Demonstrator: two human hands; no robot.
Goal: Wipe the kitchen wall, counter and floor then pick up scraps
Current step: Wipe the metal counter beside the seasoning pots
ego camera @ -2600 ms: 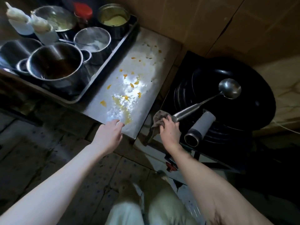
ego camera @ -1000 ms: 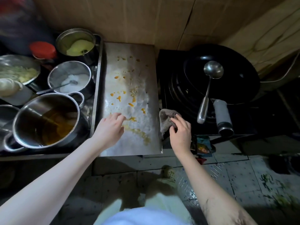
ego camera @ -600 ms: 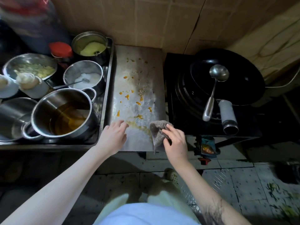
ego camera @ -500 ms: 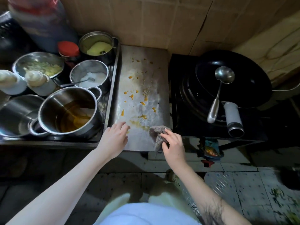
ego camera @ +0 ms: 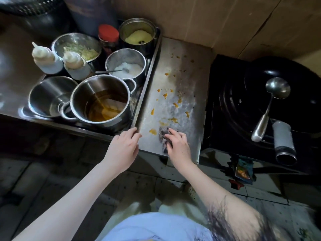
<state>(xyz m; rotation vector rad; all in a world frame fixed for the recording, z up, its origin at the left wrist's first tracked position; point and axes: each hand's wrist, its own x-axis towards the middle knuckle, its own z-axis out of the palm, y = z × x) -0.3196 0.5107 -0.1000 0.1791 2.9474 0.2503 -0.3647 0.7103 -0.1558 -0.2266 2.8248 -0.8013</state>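
Both bare forearms extended forward from bottom of view, converging toward middle. Left hand [ego camera: 124, 146] held palm down, fingers nearly straight and close together, fingertips laid at front left corner of counter [ego camera: 191, 108]; nothing held. Right hand [ego camera: 178, 146] set palm down just beside it, fingers bent and spread over cloth [ego camera: 162, 134], which is gripped and pressed down. Hands apart, not touching. Dark marking seen on right forearm, blurred.
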